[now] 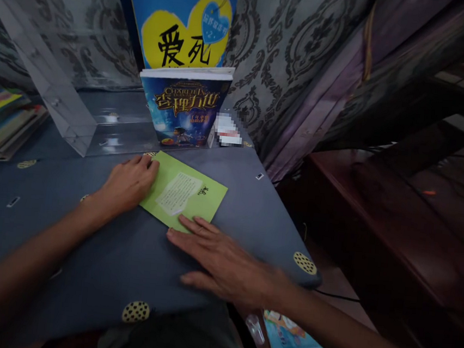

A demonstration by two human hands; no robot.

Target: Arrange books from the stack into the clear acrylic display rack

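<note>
A thin light-green book (209, 198), or booklet, lies at a slant on the blue table, with a white block of small print and a little black drawing on its face. At its left edge, my left hand (131, 182) is closed, fingers curled against the cover; the fingertips are partly hidden. My right hand (219, 257) lies flat with fingers spread, its fingertips touching the near edge of the green book. Just behind stands a dark-blue book (184, 112) with gold lettering, upright in front of a larger blue-and-yellow book (182, 5).
A clear plastic stand (49, 69) rises at the left, near stacked books (2, 124). The blue tablecloth (95, 270) ends at a right corner. Beyond are a patterned curtain (268, 51) and dark-red furniture (368, 209). Another book (290, 335) lies below the table.
</note>
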